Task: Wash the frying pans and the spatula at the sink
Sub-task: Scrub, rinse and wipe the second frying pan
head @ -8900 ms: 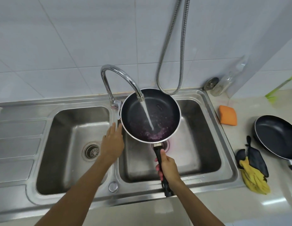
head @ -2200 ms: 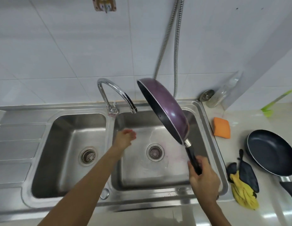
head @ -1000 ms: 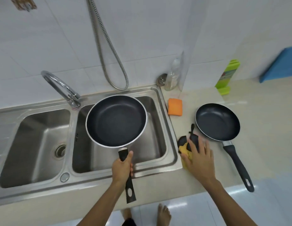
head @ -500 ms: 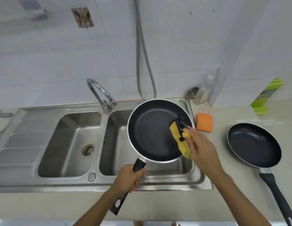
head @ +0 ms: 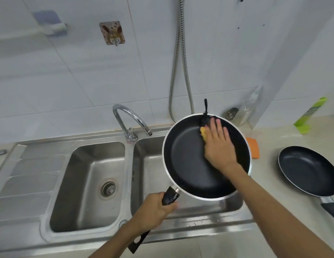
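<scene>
Beige counter [head: 270, 138]: black frying pan [head: 307, 170], orange sponge [head: 253, 149] beside sink [head: 84, 183].

Looks forward and steeply down from head height through one wide-angle lens, close over the double sink [head: 128, 164] from 9 o'clock to centre, with the tiled wall [head: 88, 81] filling 12 o'clock and the counter [head: 274, 138] running off toward 3 o'clock.

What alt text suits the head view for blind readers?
A person's left hand grips the handle of a black frying pan over a steel double sink, while the right hand presses a yellow-and-black cloth inside it. A second black frying pan rests on the counter.
</scene>
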